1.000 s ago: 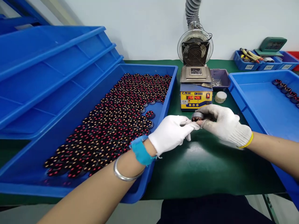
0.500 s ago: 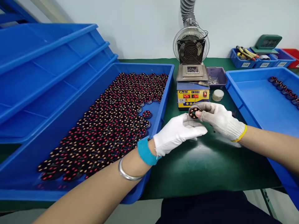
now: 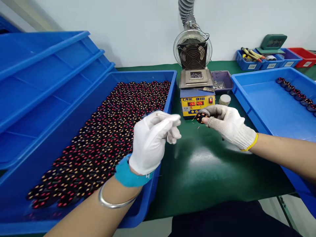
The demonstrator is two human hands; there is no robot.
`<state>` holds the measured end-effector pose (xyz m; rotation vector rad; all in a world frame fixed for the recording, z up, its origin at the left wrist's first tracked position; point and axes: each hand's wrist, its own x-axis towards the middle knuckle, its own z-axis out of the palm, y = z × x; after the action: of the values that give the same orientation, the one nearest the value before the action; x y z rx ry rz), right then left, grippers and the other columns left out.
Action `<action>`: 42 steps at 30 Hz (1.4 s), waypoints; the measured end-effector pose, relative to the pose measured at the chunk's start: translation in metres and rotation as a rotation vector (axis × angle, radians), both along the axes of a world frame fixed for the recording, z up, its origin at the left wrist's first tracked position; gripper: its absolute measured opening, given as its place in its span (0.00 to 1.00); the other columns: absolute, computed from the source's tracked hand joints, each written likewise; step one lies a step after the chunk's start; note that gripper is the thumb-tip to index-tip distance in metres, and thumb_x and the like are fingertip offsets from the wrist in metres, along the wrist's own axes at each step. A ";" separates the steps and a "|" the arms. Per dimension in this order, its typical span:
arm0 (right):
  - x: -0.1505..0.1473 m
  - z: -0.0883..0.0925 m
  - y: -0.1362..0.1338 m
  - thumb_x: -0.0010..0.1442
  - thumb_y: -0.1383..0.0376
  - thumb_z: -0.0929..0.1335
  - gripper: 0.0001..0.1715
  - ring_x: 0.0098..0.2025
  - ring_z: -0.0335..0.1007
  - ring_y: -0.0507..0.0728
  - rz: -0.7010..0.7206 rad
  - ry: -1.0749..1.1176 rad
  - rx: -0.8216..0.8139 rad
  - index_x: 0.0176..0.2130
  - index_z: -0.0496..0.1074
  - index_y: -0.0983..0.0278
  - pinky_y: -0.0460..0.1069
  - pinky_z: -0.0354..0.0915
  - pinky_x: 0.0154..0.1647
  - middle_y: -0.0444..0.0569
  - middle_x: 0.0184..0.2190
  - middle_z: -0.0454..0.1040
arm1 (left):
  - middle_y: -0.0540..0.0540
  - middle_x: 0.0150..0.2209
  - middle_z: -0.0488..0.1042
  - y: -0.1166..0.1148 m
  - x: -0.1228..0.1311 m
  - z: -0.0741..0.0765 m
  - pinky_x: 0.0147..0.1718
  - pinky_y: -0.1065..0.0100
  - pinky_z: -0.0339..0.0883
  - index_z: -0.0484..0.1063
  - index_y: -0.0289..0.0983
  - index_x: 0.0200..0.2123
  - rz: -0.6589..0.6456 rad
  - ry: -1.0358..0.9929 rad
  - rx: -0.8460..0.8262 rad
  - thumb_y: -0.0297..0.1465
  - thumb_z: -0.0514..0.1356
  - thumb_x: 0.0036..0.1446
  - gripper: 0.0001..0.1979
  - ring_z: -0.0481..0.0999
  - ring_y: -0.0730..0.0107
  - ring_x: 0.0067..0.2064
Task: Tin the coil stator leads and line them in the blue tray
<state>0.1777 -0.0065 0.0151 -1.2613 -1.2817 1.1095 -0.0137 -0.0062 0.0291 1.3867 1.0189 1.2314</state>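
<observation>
My right hand [image 3: 225,123], in a knitted white glove, grips a round motor stator [image 3: 201,116] with copper-coloured windings, held in front of the solder pot. A thin wire sticks out from its left side. My left hand [image 3: 155,141], in a white glove with a teal wristband, is raised over the right edge of the left blue tray, apart from the stator. Its thumb and forefinger are pressed together. Whatever they may hold is too small to make out. Many similar stators [image 3: 103,131] with pink and copper-coloured spots fill the left tray [image 3: 172,89].
The yellow-fronted solder pot [image 3: 197,102] stands at the back beneath a fan [image 3: 194,56] and grey hose. Beside it are a purple bin [image 3: 223,80] and a small round white pot [image 3: 224,100]. Another blue tray [image 3: 261,98] on the right holds a row of parts.
My left hand has pulled away leftward from the stator, its fingers going from spread to pinched. My right hand keeps hold of the stator, where a loose wire now shows. The view has shifted slightly.
</observation>
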 end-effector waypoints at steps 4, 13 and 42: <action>-0.002 -0.003 -0.004 0.48 0.63 0.74 0.13 0.35 0.74 0.54 0.019 0.023 0.051 0.35 0.74 0.66 0.51 0.72 0.40 0.48 0.33 0.78 | 0.51 0.21 0.71 -0.004 0.013 -0.008 0.20 0.71 0.61 0.70 0.36 0.28 -0.008 0.271 -0.003 0.46 0.59 0.57 0.18 0.69 0.75 0.21; 0.009 0.005 0.019 0.48 0.61 0.73 0.15 0.37 0.75 0.55 -0.122 -0.116 0.120 0.36 0.75 0.66 0.52 0.72 0.41 0.50 0.34 0.79 | 0.52 0.21 0.70 -0.013 0.019 -0.014 0.27 0.70 0.61 0.70 0.37 0.24 -0.242 0.447 0.140 0.42 0.54 0.62 0.19 0.69 0.74 0.23; 0.012 0.046 0.184 0.56 0.59 0.67 0.20 0.50 0.67 0.69 -0.176 -1.403 0.367 0.48 0.74 0.60 0.62 0.63 0.45 0.52 0.50 0.68 | 0.41 0.39 0.80 -0.002 0.015 -0.034 0.39 0.60 0.68 0.78 0.38 0.45 -0.550 0.963 0.129 0.48 0.55 0.55 0.24 0.78 0.54 0.40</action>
<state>0.1897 0.1777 0.0612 -1.8371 -2.1334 -0.3460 0.0015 -0.0084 -0.0053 2.2469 1.0509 0.1755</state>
